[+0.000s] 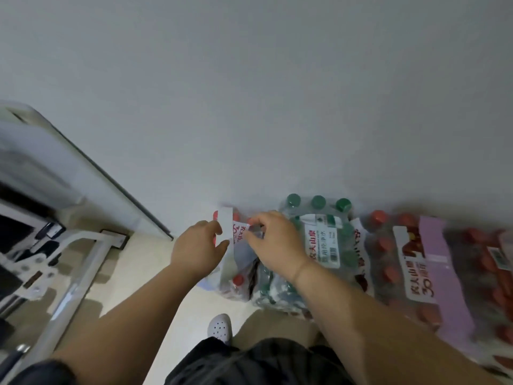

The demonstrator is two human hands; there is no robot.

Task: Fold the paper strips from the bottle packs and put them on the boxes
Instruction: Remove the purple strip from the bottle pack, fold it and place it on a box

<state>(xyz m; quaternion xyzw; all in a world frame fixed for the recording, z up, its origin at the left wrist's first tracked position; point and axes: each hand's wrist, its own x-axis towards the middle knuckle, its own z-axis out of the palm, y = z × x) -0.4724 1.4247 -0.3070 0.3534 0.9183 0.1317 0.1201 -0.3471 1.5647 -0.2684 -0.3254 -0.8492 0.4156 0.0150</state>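
At centre, above the bottle packs, the left hand [198,245] pinches a white paper strip [226,226] between thumb and fingers, and the strip's plain end stands upright past the fingertips. The right hand [274,243], fingers curled, pinches what appears to be the printed part of the same strip, just beside the left hand. Beneath both hands stands a red-capped pack [238,279]. Touching it on the right is a green-capped pack [322,240], set against the wall [249,93]. Beyond that is a second red-capped pack [388,262] with a lilac strip [438,262] across its top. Below the hands, a white perforated shoe [220,326] rests on the pale floor [155,273]. At far left is a white metal frame [83,245].
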